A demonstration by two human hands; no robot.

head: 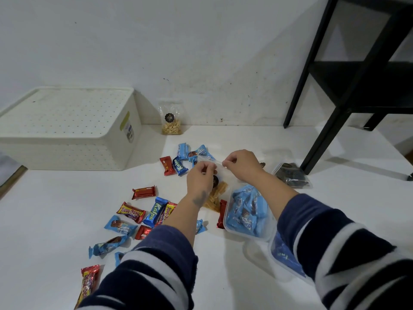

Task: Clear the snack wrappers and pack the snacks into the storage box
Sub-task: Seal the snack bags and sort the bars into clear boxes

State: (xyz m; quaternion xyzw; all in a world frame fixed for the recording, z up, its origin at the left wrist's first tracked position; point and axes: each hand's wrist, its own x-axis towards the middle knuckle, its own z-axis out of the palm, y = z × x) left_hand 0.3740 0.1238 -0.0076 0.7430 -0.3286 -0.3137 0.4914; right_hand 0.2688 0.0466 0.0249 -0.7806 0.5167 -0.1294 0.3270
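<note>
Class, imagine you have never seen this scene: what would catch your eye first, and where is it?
First, the two hands, left hand and right hand, pinching the top of a clear bag of pale stick snacks at the centre. Next, the bright red and blue wrapped snacks scattered on the white surface to the left, and the clear tub of blue packets to the right. Behind, at left, stands a lidded white storage box.

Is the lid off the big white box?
No, the dotted white lid sits closed on the big white plastic storage box by the wall.
</note>
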